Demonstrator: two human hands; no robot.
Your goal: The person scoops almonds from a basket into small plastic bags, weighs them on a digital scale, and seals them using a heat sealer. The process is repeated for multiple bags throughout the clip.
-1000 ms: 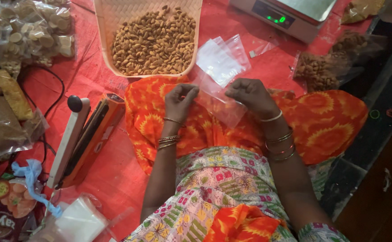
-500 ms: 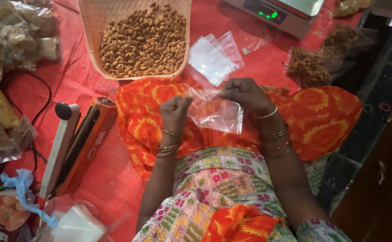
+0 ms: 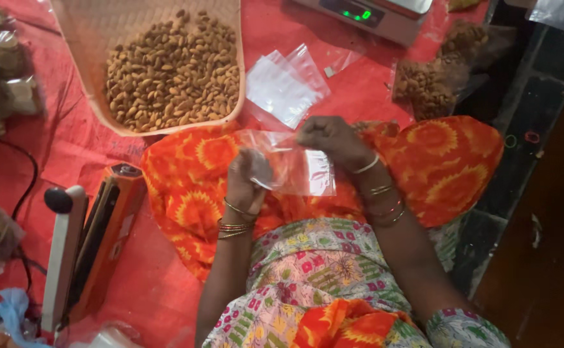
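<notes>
Both hands pinch a clear plastic bag point(image 3: 295, 169) at mid-frame, over the lap; the left hand point(image 3: 248, 179) grips its lower left edge, the right hand point(image 3: 328, 136) its top; a tray of almonds point(image 3: 166, 71) sits upper left.

Both hands are holding a small clear plastic bag point(image 3: 295, 169) over the lap: the left hand point(image 3: 248, 180) is gripping its lower left part, the right hand point(image 3: 331, 137) pinching its top edge. The bag looks empty, though glare is blurring it. A tray of almonds point(image 3: 172, 71) is lying just ahead, spare bags point(image 3: 282, 87) beside it.
</notes>
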